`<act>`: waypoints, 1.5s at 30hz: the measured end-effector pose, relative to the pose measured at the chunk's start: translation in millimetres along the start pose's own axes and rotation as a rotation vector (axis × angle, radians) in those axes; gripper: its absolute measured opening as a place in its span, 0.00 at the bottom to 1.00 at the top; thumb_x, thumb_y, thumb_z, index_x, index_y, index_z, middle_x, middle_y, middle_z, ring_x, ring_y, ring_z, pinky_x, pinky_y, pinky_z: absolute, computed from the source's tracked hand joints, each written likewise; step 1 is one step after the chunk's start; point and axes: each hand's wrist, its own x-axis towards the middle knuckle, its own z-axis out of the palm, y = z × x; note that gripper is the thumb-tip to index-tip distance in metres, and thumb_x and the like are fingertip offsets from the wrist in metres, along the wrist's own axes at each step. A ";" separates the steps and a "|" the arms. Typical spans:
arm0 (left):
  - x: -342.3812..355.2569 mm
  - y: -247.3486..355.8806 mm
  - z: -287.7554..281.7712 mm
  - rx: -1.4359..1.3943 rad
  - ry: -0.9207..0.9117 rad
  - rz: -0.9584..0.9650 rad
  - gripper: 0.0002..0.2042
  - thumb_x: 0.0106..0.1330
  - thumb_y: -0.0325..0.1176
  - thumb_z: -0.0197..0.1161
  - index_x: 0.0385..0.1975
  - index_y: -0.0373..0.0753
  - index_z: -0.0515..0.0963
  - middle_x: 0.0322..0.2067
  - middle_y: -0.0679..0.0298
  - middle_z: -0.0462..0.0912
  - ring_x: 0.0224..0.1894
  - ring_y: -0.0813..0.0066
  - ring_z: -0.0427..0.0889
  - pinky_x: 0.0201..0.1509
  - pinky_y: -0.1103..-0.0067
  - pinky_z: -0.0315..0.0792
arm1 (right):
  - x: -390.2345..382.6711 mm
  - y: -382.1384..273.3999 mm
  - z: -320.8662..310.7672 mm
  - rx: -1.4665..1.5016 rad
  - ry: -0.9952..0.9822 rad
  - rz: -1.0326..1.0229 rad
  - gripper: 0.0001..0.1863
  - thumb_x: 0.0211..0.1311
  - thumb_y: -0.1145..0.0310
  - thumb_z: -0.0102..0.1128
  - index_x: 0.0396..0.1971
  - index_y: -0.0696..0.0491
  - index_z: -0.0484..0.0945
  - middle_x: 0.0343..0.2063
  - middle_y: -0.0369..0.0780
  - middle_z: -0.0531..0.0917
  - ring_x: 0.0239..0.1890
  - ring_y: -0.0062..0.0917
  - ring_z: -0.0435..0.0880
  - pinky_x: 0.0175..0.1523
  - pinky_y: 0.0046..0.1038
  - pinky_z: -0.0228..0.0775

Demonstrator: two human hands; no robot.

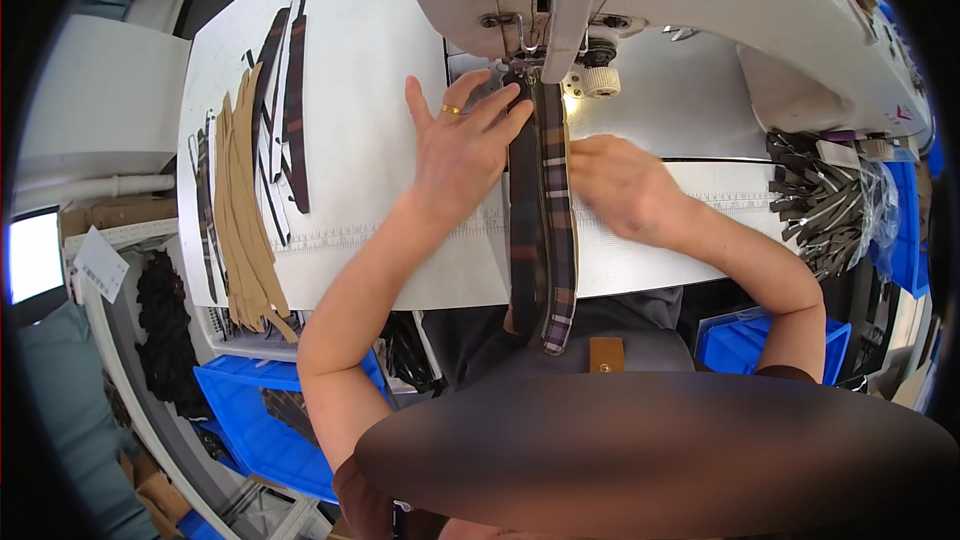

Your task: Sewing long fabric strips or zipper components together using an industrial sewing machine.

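The left hand (pixel 460 150), a gold ring (pixel 452 109) on one finger, lies with fingers spread, its fingertips on the upper left part of a long fabric strip, dark brown along the left and brown, grey and white plaid along the right (pixel 557 240). The right hand (pixel 625 190), slightly blurred, sits at the strip's right edge with fingers bent inward; whether it pinches the edge I cannot tell. Both elbows are bent outward.

The strip runs straight toward the body, a dark zip-like line down its middle. Its far end reaches beneath the head of a white metal sewing machine (pixel 790 30), which hides that end; its near end hangs over the edge of a white work table (pixel 370 60). A cream ridged knob (pixel 600 82) and a small lit lamp (pixel 572 102) stand just right of the strip's far end.

Left on the table lie a bundle of tan flat strips (pixel 245 210) and, beside it, dark brown strips with rust-coloured bands (pixel 295 110). Far right, a heap of dark narrow strips (pixel 820 200) touches a clear plastic bag (pixel 880 200). Below table level are a large blue plastic bin (pixel 285 460) at left and a smaller blue plastic crate (pixel 730 345) at right. A blurred oval covers the lower edge.
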 end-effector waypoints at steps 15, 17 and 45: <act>-4.8 0.8 -3.6 0.015 -0.079 -0.047 0.15 0.56 0.35 0.66 0.45 0.52 0.84 0.51 0.78 0.82 0.55 0.68 0.72 0.67 0.44 0.35 | 35.9 29.2 2.9 -0.305 0.086 0.127 0.16 0.49 0.71 0.66 0.41 0.55 0.80 0.36 0.39 0.81 0.41 0.33 0.78 0.44 0.31 0.72; -4.9 -0.1 -3.7 -0.018 -0.088 -0.058 0.17 0.55 0.33 0.66 0.47 0.53 0.83 0.51 0.78 0.81 0.56 0.67 0.72 0.67 0.44 0.34 | 36.0 29.2 3.4 -0.311 0.071 0.144 0.16 0.50 0.70 0.66 0.41 0.55 0.80 0.36 0.39 0.81 0.42 0.33 0.78 0.44 0.31 0.71; -4.8 -1.3 0.0 0.006 -0.076 -0.038 0.18 0.55 0.29 0.65 0.47 0.52 0.81 0.50 0.73 0.81 0.59 0.68 0.71 0.65 0.38 0.38 | 37.6 26.1 -1.7 -0.340 0.021 0.207 0.15 0.53 0.62 0.67 0.38 0.55 0.80 0.42 0.41 0.80 0.50 0.35 0.77 0.52 0.33 0.69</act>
